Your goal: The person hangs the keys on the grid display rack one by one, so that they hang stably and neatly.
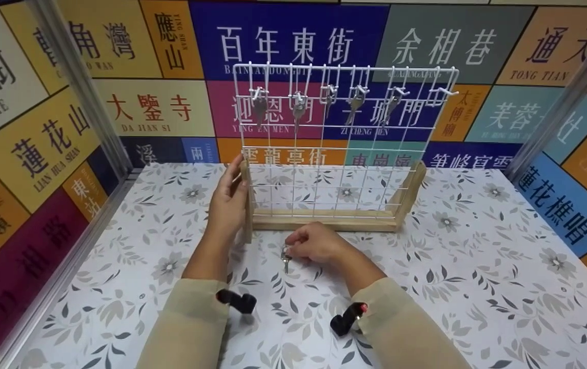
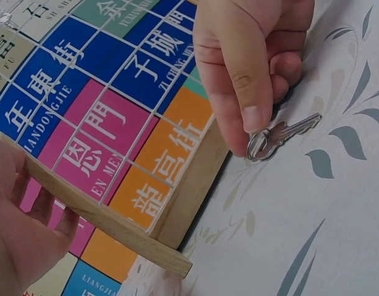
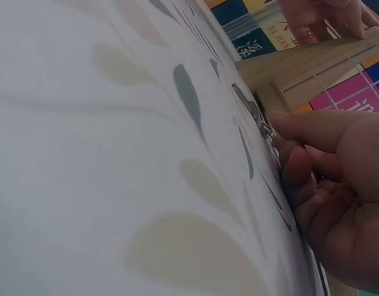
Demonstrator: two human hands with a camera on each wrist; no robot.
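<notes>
Between thumb and forefinger, my right hand (image 1: 319, 243) pinches the ring of a small bunch of keys (image 2: 285, 134). The key blades point toward me in the head view, low over the patterned cloth. In the right wrist view the keys (image 3: 251, 108) are partly hidden by the fingertips. My left hand (image 1: 227, 202) grips the left wooden side post (image 2: 103, 213) of a white wire key rack (image 1: 334, 148). Along its top, keys (image 1: 356, 108) hang from several hooks, while the far-right hook (image 1: 442, 93) carries none.
The rack stands on a wooden base bar (image 1: 324, 223), with a right side post (image 1: 411, 189). Beneath lies a white leaf-patterned tablecloth (image 1: 478, 287). Colourful panels with large characters (image 1: 293, 41) rise behind and at both sides.
</notes>
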